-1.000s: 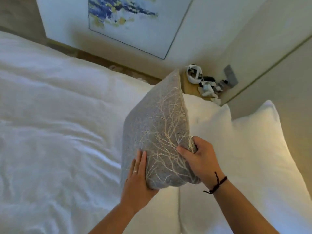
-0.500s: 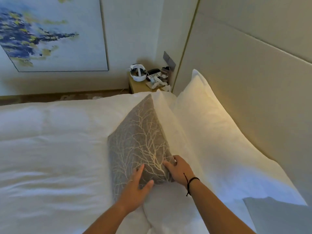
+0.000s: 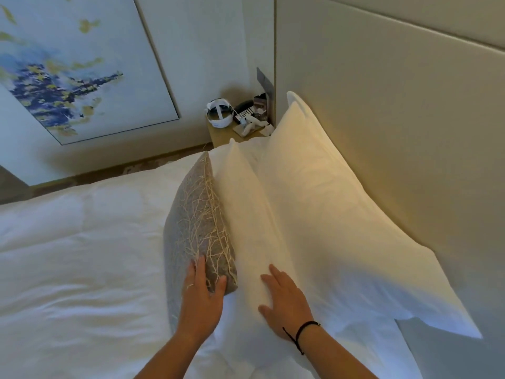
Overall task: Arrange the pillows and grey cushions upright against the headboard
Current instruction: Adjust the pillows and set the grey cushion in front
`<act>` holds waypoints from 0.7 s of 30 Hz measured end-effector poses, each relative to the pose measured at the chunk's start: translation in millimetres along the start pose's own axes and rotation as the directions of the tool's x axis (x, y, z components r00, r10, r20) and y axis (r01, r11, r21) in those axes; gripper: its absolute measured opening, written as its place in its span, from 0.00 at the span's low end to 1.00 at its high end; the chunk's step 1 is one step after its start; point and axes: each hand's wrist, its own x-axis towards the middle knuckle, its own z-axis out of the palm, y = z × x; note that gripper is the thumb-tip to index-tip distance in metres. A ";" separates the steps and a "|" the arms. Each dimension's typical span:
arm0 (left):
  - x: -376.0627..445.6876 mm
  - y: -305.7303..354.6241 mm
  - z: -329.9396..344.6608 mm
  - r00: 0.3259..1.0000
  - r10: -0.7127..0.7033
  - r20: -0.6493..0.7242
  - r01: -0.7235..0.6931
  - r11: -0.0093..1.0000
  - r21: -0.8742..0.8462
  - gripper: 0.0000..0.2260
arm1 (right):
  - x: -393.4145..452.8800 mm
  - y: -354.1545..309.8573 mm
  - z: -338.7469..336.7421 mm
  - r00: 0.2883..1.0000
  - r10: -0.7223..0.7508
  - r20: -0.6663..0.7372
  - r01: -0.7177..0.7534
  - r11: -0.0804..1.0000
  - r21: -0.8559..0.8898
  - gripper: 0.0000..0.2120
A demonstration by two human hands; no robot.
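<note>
The headboard (image 3: pixel 396 110) now fills the right of the view, with the back pillow (image 3: pixel 341 214) leaning on it and the front pillow (image 3: pixel 246 214) propped against that. The grey cushion (image 3: pixel 196 214), held in the air a second ago, now stands on edge on the bed (image 3: pixel 82 255), pressed to the front pillow. The right hand (image 3: pixel 284 299) has let go of it and lies flat, fingers straight, on the front pillow; the left hand (image 3: pixel 203 291) rests against the cushion's near corner, fingers seemingly straight. This cushion looks placed.
</note>
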 end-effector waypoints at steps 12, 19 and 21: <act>3.5 53.0 28.1 0.935 0.268 0.233 -0.343 0.847 0.406 0.28 | -46.9 9.4 -21.4 0.972 0.076 0.224 -0.088 0.995 0.041 0.30; 15.6 100.4 60.4 0.829 0.363 0.425 -0.520 0.780 0.349 0.26 | -76.8 25.8 -92.8 0.954 0.287 0.086 -0.289 0.957 0.008 0.27; 19.5 112.5 68.8 0.807 0.378 0.455 -0.549 0.764 0.340 0.25 | -85.2 36.0 -110.9 0.954 0.295 -0.060 -0.296 0.955 -0.004 0.27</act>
